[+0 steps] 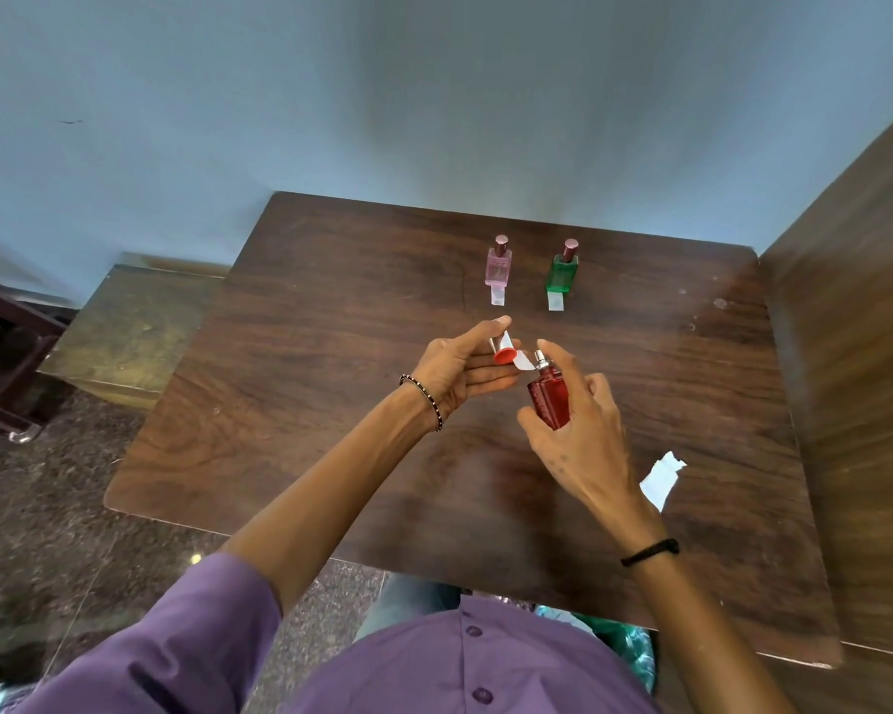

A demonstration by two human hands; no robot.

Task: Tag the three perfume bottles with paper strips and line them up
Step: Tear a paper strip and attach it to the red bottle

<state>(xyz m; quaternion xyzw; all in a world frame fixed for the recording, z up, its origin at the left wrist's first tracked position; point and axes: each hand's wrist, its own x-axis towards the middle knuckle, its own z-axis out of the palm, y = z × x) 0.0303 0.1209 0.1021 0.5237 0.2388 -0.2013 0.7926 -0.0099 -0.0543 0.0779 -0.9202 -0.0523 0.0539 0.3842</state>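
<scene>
1. Dark wooden table (331, 404) carries the pink glass bottle (498, 268) and green glass bottle (562, 273), both tagged.
2. My right hand (583, 435) grips the uncapped red glass bottle (549, 399) just above the table.
3. My left hand (460, 368) pinches its red cap (503, 350) and a white paper strip (522, 360).
4. Next, I judge: tag, recap, line up.

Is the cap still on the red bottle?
No, the red perfume bottle in the right hand shows its bare metal sprayer, and the left hand holds the red cap.

Pink bottle (498, 268), green bottle (562, 273) — tagged, upright, red bottle (550, 399) uncapped
</scene>
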